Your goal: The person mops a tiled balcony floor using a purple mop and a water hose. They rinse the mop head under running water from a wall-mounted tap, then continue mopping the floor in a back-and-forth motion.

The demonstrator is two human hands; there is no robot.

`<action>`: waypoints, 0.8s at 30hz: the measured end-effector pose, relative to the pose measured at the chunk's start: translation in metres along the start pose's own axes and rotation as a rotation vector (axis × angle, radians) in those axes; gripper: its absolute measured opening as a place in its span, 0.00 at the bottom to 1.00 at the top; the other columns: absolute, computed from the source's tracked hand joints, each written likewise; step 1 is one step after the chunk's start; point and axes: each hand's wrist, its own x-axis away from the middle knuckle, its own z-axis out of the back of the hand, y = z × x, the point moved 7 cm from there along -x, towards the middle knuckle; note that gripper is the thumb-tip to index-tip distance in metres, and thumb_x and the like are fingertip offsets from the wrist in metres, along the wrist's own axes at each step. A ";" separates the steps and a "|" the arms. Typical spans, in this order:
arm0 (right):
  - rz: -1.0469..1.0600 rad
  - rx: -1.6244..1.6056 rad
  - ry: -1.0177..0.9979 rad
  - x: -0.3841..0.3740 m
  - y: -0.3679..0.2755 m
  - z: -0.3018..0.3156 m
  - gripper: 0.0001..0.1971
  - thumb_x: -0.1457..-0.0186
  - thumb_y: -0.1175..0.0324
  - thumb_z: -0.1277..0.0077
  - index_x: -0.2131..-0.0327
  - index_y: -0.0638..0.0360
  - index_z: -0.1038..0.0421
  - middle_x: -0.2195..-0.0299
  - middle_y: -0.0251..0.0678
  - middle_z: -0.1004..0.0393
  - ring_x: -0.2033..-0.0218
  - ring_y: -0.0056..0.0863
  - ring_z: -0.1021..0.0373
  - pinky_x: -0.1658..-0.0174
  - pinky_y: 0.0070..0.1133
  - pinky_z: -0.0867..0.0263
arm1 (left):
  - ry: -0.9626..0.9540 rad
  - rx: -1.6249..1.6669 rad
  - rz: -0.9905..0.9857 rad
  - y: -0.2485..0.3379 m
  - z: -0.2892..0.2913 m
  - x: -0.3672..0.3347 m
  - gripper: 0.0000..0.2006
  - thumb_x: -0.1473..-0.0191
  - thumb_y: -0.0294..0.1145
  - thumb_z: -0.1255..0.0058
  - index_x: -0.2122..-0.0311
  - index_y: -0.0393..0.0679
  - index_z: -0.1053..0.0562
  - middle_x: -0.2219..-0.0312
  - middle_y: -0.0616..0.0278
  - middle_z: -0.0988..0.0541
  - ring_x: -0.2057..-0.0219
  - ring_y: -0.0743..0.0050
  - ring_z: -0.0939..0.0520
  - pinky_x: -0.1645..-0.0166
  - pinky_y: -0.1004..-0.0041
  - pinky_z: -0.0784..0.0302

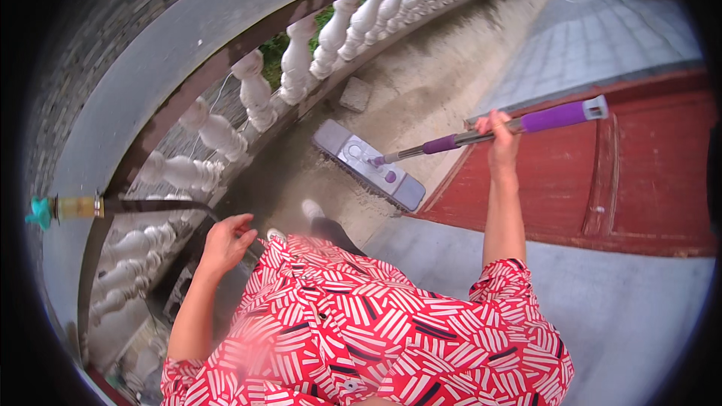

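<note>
1) Holding the mop point(440, 144) by its upper shaft point(470, 137) in closed right grip point(500, 137)
2) Seemingly holding nothing in loose left grip point(228, 244)
3) Best to press mop head point(368, 166) flat against floor point(429, 109), left of right grip

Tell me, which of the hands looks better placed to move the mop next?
Probably the right hand: it grips the mop just below the purple handle. The left hand is off to the other side, not touching the mop.
</note>
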 end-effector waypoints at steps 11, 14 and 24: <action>0.306 -0.342 0.224 -0.021 -0.101 -0.025 0.06 0.52 0.75 0.52 0.77 0.59 0.39 0.87 0.31 0.40 0.84 0.21 0.42 0.76 0.22 0.42 | -0.006 0.064 -0.634 0.175 -0.033 -0.087 0.16 0.56 0.29 0.50 0.58 0.41 0.30 0.67 0.55 0.25 0.65 0.65 0.24 0.60 0.71 0.30; 0.042 -0.456 0.318 -0.046 -0.015 -0.020 0.08 0.51 0.74 0.52 0.77 0.56 0.41 0.87 0.28 0.42 0.87 0.16 0.45 0.84 0.15 0.47 | 0.157 -0.032 -0.722 0.167 -0.007 -0.069 0.16 0.56 0.29 0.50 0.59 0.44 0.30 0.70 0.55 0.26 0.68 0.60 0.25 0.63 0.69 0.29; 0.217 -0.260 0.103 -0.172 -0.189 -0.042 0.15 0.51 0.66 0.48 0.84 0.50 0.44 0.89 0.23 0.47 0.89 0.14 0.48 0.84 0.14 0.50 | 1.487 -0.061 -0.466 0.082 0.189 0.131 0.16 0.62 0.16 0.50 0.63 0.38 0.31 0.71 0.58 0.29 0.69 0.66 0.27 0.63 0.73 0.31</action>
